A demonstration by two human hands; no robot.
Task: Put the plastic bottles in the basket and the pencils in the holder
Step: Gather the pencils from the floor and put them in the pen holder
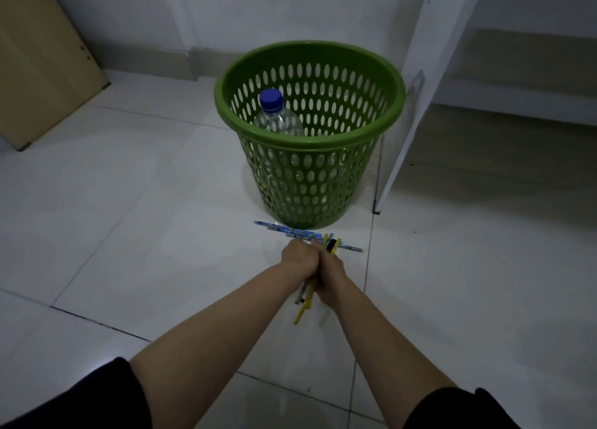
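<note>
At the lower centre of the frame, just below the green basket (309,138), we found the left hand (298,256) and the right hand (330,272) pressed together, the right closed around a bundle of pencils (305,301), the left curled shut against it, though we could not tell whether it gripped any. One blue pencil (292,233) lay crosswise at the fingertips and, we judged, could slip free of so loose a bunch. In the basket stood a clear plastic bottle (277,118) with a blue cap; more clear plastic showed faintly through the holes lower down. We saw no holder anywhere on the tiled floor (129,202).
</note>
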